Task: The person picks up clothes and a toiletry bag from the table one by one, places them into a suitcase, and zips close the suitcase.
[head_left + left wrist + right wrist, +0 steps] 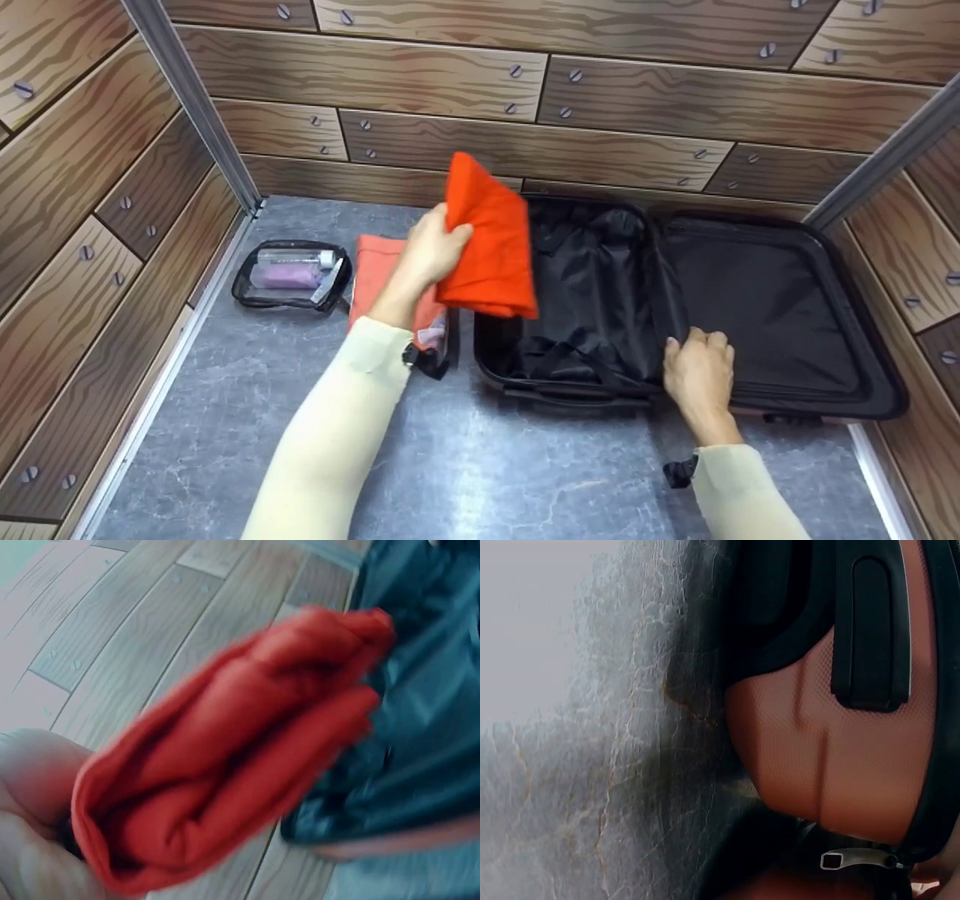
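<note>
My left hand (433,246) pinches a folded red cloth (491,251) by its left side, thumb on top, holding it up beside the left half of an open black-lined suitcase (600,300). The left wrist view shows the thick rolled layers of this red cloth (217,742) end-on. My right hand (699,375) grips the suitcase edge near the front, where the two halves meet, fingers curled over it. In the right wrist view the suitcase's copper-coloured shell (840,772) shows, with a black side handle (871,630) and a metal zipper pull (855,859).
Beneath my left forearm a folded salmon cloth (377,259) lies on the grey floor (480,465). Left of it is a clear pouch with black trim (237,289), holding a bottle (292,258) and a purple item (285,277). Wood-patterned walls (420,82) enclose the back and sides.
</note>
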A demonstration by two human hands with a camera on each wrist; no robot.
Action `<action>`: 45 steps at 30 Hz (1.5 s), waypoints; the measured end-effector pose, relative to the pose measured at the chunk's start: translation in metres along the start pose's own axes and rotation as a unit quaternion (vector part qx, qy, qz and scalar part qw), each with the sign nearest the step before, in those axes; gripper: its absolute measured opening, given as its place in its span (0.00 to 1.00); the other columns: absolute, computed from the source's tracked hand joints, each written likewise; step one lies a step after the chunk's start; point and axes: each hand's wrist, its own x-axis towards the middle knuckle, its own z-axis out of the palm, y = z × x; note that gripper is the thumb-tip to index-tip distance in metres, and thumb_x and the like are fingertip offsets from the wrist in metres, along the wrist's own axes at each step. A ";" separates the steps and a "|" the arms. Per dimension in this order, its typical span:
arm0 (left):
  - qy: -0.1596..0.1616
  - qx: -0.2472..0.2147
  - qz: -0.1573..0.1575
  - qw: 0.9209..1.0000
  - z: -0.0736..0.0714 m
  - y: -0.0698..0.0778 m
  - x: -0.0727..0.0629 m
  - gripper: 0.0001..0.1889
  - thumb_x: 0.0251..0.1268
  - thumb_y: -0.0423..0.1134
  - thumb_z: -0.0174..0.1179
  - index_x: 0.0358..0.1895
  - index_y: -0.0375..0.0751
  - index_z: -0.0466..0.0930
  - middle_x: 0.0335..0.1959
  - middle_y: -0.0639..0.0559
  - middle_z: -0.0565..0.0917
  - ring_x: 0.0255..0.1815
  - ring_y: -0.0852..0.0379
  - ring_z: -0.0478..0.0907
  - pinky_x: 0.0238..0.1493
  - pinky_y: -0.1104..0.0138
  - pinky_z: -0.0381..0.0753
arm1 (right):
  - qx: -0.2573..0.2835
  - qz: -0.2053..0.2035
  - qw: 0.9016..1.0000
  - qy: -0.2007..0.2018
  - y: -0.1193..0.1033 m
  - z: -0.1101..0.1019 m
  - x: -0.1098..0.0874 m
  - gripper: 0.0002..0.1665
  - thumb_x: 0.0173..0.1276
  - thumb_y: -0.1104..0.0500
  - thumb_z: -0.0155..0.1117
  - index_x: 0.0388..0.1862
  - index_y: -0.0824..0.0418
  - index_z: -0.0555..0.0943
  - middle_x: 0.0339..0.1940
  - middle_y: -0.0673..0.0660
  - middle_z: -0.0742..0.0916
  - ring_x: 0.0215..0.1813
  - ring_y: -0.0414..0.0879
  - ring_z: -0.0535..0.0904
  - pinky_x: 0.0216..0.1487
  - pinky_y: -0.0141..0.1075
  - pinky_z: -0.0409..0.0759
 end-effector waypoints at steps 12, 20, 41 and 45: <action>-0.049 -0.172 -0.040 0.983 0.079 -0.005 0.017 0.12 0.80 0.38 0.58 0.58 0.37 0.77 0.46 0.46 0.82 0.47 0.54 0.78 0.55 0.60 0.80 | -0.002 0.024 1.000 -0.016 -0.004 0.001 0.000 0.32 0.81 0.52 0.54 0.69 0.77 0.73 0.59 0.81 0.77 0.61 0.80 0.70 0.61 0.71 0.71; -0.064 -0.189 -0.045 0.979 0.111 -0.014 0.017 0.14 0.79 0.38 0.59 0.60 0.38 0.77 0.49 0.46 0.84 0.49 0.54 0.80 0.57 0.61 0.80 | 0.003 0.031 0.999 -0.031 -0.005 -0.001 0.001 0.34 0.81 0.52 0.53 0.74 0.76 0.70 0.66 0.78 0.76 0.67 0.77 0.66 0.65 0.70 0.65; -0.094 -0.158 -0.141 0.973 0.140 -0.042 0.019 0.29 0.81 0.38 0.55 0.79 0.33 0.61 0.72 0.35 0.76 0.72 0.43 0.75 0.73 0.55 0.75 | 0.012 0.033 0.999 -0.036 -0.002 -0.003 0.001 0.34 0.81 0.54 0.54 0.74 0.78 0.69 0.62 0.79 0.75 0.65 0.76 0.67 0.65 0.69 0.68; -0.091 -0.070 -0.135 0.984 0.143 -0.042 0.017 0.37 0.81 0.38 0.54 0.84 0.31 0.48 0.80 0.34 0.67 0.81 0.44 0.65 0.82 0.58 0.63 | 0.012 0.035 0.999 -0.036 -0.001 -0.004 0.001 0.34 0.81 0.54 0.54 0.74 0.78 0.69 0.63 0.79 0.75 0.65 0.76 0.67 0.66 0.68 0.68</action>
